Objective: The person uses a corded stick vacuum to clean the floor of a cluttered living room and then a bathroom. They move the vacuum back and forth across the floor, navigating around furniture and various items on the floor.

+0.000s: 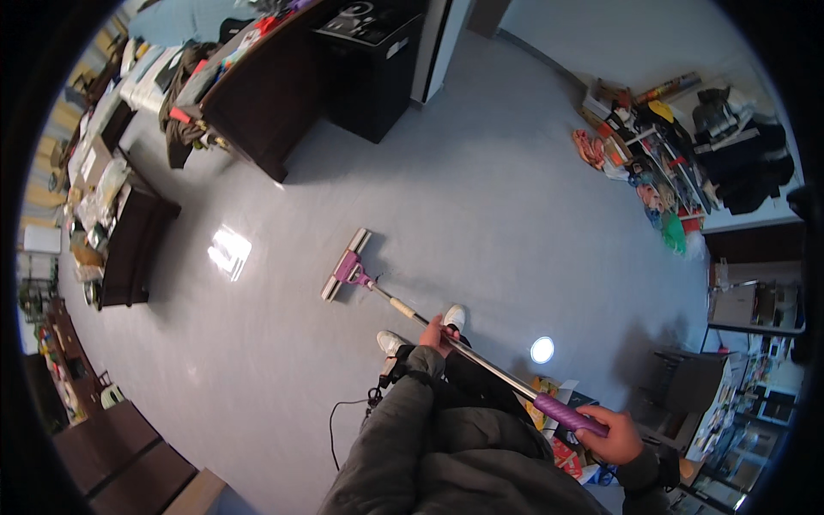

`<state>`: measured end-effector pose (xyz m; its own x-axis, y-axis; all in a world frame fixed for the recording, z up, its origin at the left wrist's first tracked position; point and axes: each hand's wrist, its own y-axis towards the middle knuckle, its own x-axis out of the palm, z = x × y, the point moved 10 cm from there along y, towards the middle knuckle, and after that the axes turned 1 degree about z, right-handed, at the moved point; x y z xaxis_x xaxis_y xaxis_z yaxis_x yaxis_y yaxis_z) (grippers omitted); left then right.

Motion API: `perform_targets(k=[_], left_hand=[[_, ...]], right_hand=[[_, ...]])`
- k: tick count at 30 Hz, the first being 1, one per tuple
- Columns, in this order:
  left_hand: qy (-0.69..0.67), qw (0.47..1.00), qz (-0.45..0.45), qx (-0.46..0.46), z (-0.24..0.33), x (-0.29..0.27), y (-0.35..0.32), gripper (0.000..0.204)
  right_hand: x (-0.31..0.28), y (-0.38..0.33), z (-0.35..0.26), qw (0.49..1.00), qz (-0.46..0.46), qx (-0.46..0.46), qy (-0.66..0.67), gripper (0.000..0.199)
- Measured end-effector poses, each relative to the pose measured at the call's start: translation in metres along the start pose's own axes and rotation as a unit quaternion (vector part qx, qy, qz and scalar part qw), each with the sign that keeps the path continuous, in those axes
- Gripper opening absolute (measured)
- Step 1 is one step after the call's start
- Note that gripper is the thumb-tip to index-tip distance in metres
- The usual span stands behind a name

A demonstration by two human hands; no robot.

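Head view. A person stands on a pale grey floor [481, 197] and holds a mop [412, 313] with 2 hands. The left hand [436, 336] is wrapped around the metal shaft about midway along it, fingers curled shut over the tube, just above the 2 white shoes [453, 316]. The right hand [611, 436] is closed around the purple grip [568, 415] at the shaft's upper end, low and to the person's right. The shaft runs diagonally from that grip up and left to the mop head [345, 264], a flat pale bar with a purple bracket, lying on the floor ahead of the feet and angled to the shaft.

Open room: the widest bare stretch of floor lies ahead and to the right of the mop head, reaching to the far wall. A bright patch of reflected light sits on the floor left of the mop head.

Edges: a dark desk [266, 99] and a black cabinet [373, 69] bound the far left; a dark low cabinet [137, 245] stands along the left side. A cluttered rack [665, 163] of coloured items lines the right wall. A thin black cable [339, 421] hangs by the person's left side.
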<state>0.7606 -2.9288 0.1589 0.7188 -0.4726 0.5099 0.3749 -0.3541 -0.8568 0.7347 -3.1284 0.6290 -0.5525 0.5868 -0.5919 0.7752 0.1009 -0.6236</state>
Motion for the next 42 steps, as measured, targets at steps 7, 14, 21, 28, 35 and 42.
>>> perform_targets(k=[7,14,21,28,35,42], left_hand=[[0.01,0.996,0.075,0.044,0.056,-0.001,0.012,0.023],[0.117,0.984,0.112,0.077,0.138,0.004,0.069,0.015],[0.557,0.81,0.166,-0.078,0.046,-0.048,0.031,0.038],[0.535,0.768,0.053,-0.349,-0.119,-0.126,-0.051,0.05],[0.545,0.797,0.059,-0.254,-0.076,-0.107,0.005,0.016],[0.5,0.842,-0.042,-0.198,-0.013,-0.039,-0.001,0.01]], right_hand=[[0.014,0.024,-0.016,0.998,-0.01,0.043,0.054,0.043],[0.084,0.068,0.005,0.991,0.059,0.03,0.118,0.047],[0.167,-0.036,0.053,0.963,-0.094,0.202,0.149,0.053],[0.154,-0.168,0.049,0.938,-0.113,0.275,0.177,0.056],[0.125,-0.143,0.03,0.976,0.004,0.216,-0.001,0.059],[0.014,-0.144,-0.046,0.975,0.208,-0.025,0.069,0.032]])
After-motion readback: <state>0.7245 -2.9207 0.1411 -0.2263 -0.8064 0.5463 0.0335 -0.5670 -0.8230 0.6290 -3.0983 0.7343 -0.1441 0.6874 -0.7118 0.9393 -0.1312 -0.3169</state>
